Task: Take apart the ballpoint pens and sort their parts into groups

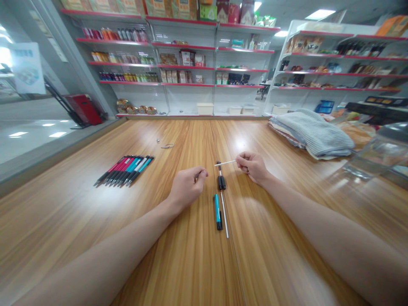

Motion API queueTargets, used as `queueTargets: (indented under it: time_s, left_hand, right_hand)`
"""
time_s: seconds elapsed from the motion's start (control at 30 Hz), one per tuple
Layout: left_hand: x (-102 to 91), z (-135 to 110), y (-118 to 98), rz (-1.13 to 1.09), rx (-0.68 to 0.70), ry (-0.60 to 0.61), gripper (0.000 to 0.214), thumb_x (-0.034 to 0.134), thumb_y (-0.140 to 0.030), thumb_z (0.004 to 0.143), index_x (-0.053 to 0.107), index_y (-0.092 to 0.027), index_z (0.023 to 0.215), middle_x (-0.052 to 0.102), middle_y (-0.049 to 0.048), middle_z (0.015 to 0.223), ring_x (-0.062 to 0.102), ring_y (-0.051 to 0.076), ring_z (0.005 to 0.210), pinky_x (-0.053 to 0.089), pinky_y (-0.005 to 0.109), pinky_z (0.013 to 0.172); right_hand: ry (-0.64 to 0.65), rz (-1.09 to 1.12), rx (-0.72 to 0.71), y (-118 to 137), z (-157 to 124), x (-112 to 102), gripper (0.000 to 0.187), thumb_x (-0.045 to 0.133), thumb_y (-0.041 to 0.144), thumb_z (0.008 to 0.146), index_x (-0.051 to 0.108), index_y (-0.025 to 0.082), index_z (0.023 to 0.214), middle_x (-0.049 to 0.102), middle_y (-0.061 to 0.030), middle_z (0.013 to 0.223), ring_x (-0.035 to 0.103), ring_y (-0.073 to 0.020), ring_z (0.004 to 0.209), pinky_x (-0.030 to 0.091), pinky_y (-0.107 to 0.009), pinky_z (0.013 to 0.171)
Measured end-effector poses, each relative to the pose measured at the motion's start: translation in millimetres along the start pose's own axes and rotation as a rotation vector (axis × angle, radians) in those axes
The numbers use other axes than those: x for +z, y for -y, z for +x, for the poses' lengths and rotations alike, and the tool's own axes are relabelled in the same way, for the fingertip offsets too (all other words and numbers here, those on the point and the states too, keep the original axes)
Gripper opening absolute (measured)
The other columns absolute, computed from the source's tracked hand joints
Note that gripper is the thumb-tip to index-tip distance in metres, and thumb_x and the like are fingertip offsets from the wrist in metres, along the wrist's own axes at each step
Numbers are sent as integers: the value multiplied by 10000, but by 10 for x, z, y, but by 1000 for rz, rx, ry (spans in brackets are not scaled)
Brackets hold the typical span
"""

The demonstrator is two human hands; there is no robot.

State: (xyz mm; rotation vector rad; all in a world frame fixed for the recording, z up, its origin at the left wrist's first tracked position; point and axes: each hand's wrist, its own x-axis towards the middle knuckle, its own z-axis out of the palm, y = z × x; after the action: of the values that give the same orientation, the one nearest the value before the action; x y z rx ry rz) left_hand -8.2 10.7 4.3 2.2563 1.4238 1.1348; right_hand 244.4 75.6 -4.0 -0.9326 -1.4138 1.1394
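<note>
**Right hand (251, 166) pinches thin white rod (225, 162)**

Teal pen barrel (218, 211) and second white rod (225, 214) lie side by side on wood table (63, 221), between the hands. Left hand (187, 186) curled closed, fingers pressed together; anything held is hidden. Right fingertips (239, 160) grip the rod's end, its tip just above black pen section (221, 182). Pen row (124, 170) lies farther left.

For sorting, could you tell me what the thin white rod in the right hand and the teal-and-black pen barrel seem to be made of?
The white rod looks like smooth plastic, from its even colour, though uncertain. The teal-and-black barrel seems glossy plastic, going by its sheen.
</note>
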Motion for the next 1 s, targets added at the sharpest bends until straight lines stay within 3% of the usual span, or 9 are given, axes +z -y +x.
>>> queueTargets:
  time_s: [0.07,0.23,0.33,0.5,0.7,0.87,1.0]
  left_hand:
    - [1,0,5,-7,-16,-16,292,438,-332,910,664,-167,827,582,-2,618,489,106,556,312,213,520]
    - [-2,-2,12,-18,-24,-23,296,443,-346,906,664,-166,825,543,-9,589,472,104,543,307,212,508]
    - [-3,-1,17,-28,-25,-17,299,443,-350,907,664,-165,825,534,-12,587,469,101,535,307,211,504]
    - [-3,0,25,-46,-27,-8,302,436,-350,912,664,-166,837,520,-17,574,474,101,530,313,211,504]
    - [-4,-2,22,-44,-24,-13,294,447,-349,909,664,-168,827,514,-21,571,465,95,523,315,211,507]
    - [-14,-1,6,-38,-16,-20,294,445,-337,906,671,-164,835,520,-18,566,460,96,519,309,210,499]
    - [-17,1,6,-41,-9,-5,297,439,-342,908,666,-161,841,530,-15,570,462,98,521,310,210,498]
  right_hand:
    - [144,-11,69,22,-10,-68,299,736,375,682,556,137,660,531,30,493,340,-37,369,172,-178,349]
    - [696,-154,269,197,-68,-109,286,760,343,667,600,106,662,544,20,445,386,-46,354,234,-167,353]
    - [852,-262,343,329,-88,-49,288,757,346,682,625,92,715,578,8,468,419,-51,359,266,-158,354]
    - [925,-310,375,389,-84,4,375,753,337,706,607,107,964,575,45,468,409,-50,344,274,-139,341]
    - [900,-352,365,357,-97,22,323,768,348,690,525,144,747,542,57,420,413,-52,329,289,-136,335]
    - [876,-541,441,435,-129,113,357,786,403,647,547,146,714,541,58,414,435,-72,318,324,-152,301]
    - [854,-627,423,453,-150,146,391,782,467,634,570,148,714,531,66,413,415,-67,304,305,-155,279]
